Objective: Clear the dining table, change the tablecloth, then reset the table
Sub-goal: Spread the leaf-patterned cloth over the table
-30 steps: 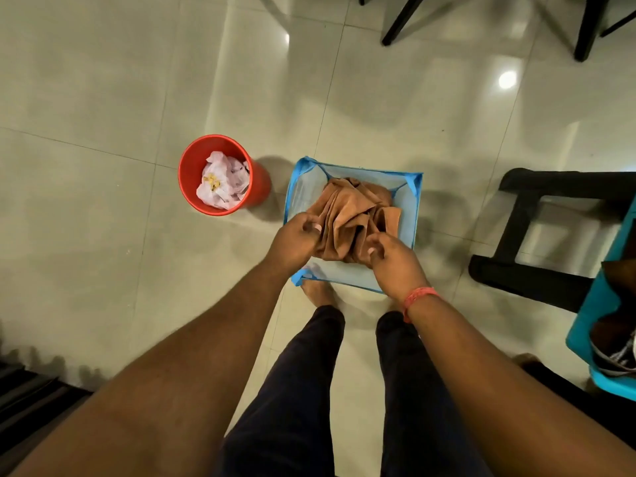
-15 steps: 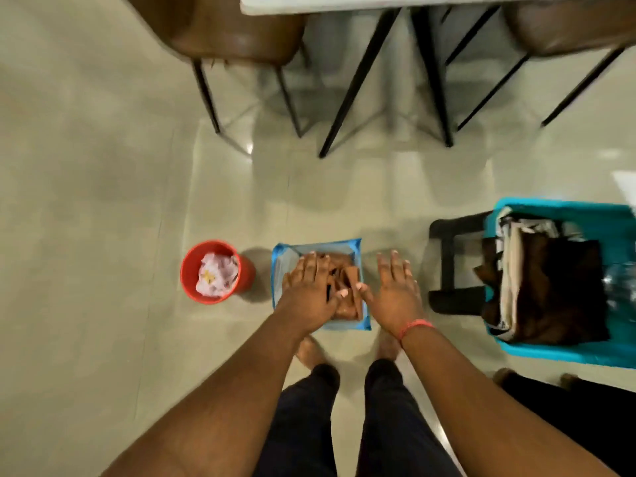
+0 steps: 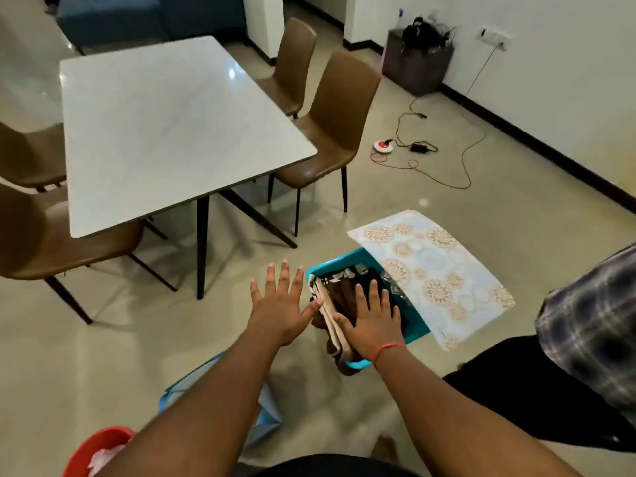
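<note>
Both hands out in front, fingers straight and spread, holding nothing. Left hand [image 3: 280, 306] above bare floor, just left of teal basket [image 3: 418, 330]. Right hand [image 3: 373, 321] over dark folded cloths [image 3: 347, 292] in basket; contact unclear. Patterned tablecloth [image 3: 435, 275] lies across basket's far-right rim. White dining table [image 3: 172, 129] far left, top bare, brown chairs [image 3: 335, 132] around it. Red bin [image 3: 93, 451] near left.

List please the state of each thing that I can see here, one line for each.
Table: bare, no cloth.
Teal bin: open, holds folded cloths.
Patterned sheet: flat, lying across the bin's far edge.
Red bucket: holds crumpled paper.
Left hand: open, holds nothing.
Right hand: open, fingers spread over the cloths.
</note>
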